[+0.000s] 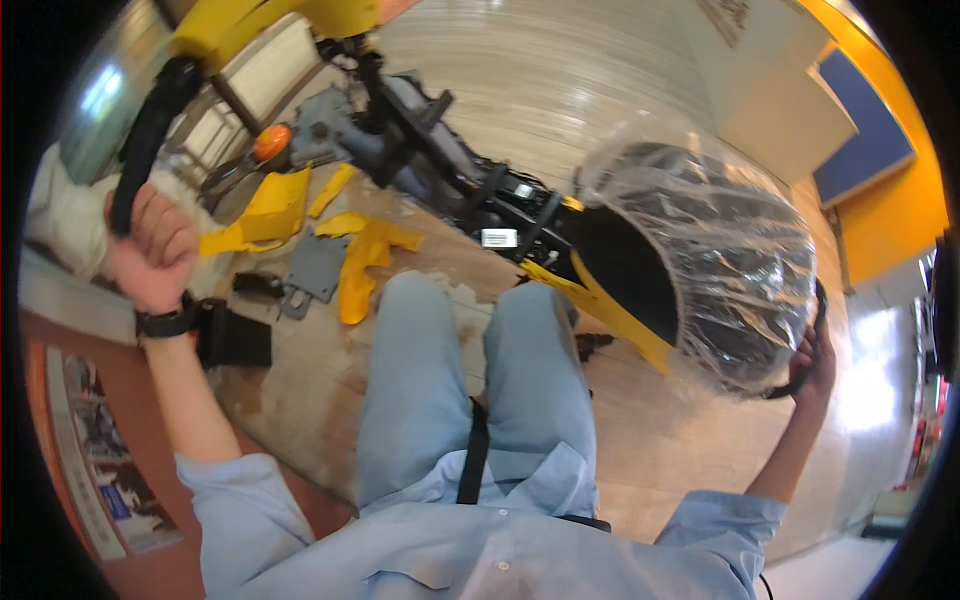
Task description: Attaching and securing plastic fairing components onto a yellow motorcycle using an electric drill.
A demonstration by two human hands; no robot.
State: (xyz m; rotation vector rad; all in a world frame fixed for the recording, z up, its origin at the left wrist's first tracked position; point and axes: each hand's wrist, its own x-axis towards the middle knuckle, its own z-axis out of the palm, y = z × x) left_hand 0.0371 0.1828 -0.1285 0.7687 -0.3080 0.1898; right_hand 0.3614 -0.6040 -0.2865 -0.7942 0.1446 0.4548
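Observation:
A scooter with its frame bared stands in front of me. At the far left my left hand (pixel 155 245) is closed around the end of its black handlebar grip (pixel 157 125), below the yellow front cowl (pixel 245 25). At the right my right hand (pixel 818 352) curls round a black grab rail (pixel 822 308) behind the seat. Clear crinkled plastic (pixel 740 270) wraps the rear of the black seat (pixel 630 270). Exposed black frame tubes and wiring (pixel 510 195) run between seat and front. A yellow side panel (pixel 600 305) hangs along the near side under the seat.
Loose yellow panels (pixel 375 265), a grey plastic cover (pixel 312 268) and a black box-like part (pixel 232 335) lie on the floor at the left. An orange lamp (pixel 272 142) sits near the front wheel area. A yellow and blue wall unit (pixel 868 130) stands at the right.

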